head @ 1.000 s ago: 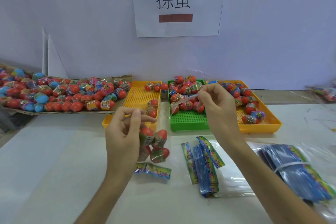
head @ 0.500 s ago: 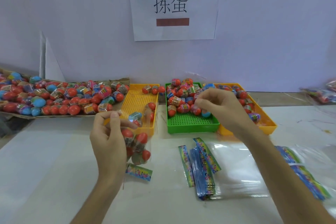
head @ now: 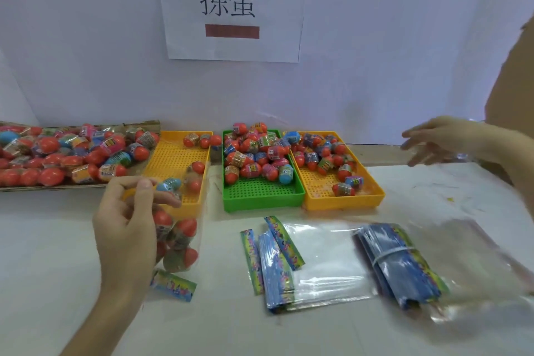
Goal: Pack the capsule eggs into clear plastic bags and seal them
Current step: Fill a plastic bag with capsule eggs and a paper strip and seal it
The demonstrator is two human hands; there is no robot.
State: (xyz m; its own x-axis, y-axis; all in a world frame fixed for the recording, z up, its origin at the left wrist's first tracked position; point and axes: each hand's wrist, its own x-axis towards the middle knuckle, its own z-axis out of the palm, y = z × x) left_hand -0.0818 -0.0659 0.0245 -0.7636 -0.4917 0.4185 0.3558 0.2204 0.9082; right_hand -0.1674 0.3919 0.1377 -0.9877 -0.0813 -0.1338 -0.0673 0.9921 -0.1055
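My left hand [head: 130, 228] pinches the filled bag [head: 179, 237] (unsealed, I judge); right hand [head: 433, 139], open, must seal it.

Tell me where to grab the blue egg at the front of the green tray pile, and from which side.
Pinch the blue egg across its sides, coming from above and the front. It lies at the pile's near edge in the green tray, with bare mesh before it and other eggs crowding behind.
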